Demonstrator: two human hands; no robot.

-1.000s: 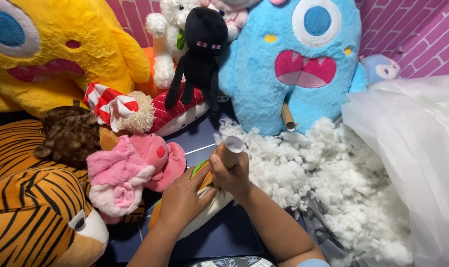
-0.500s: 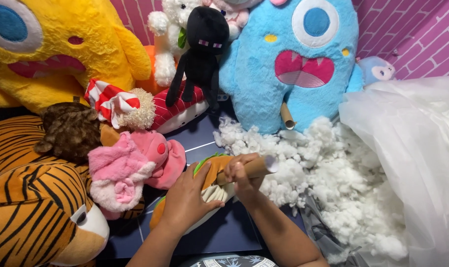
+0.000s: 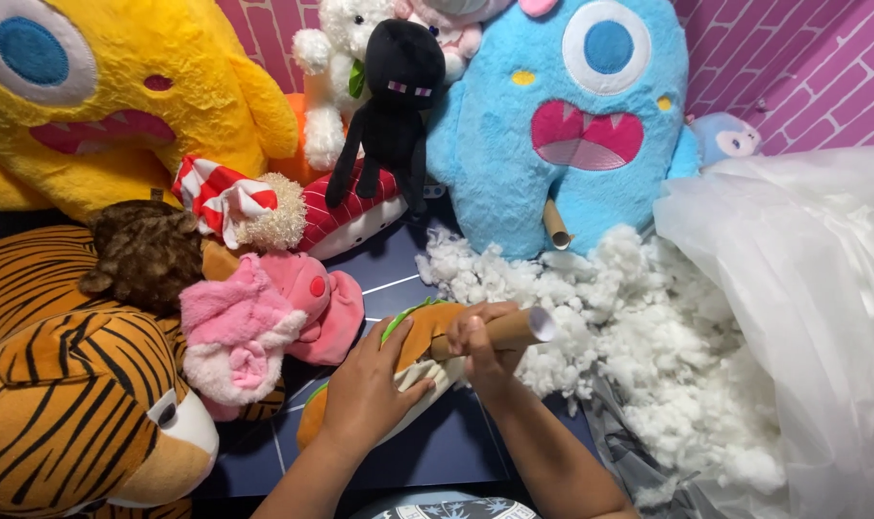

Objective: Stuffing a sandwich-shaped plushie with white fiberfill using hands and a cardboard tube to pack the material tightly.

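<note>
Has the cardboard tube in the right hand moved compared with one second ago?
Yes. The cardboard tube in the right hand stood upright before; now it lies lower, its open end toward the white stuffing.
</note>
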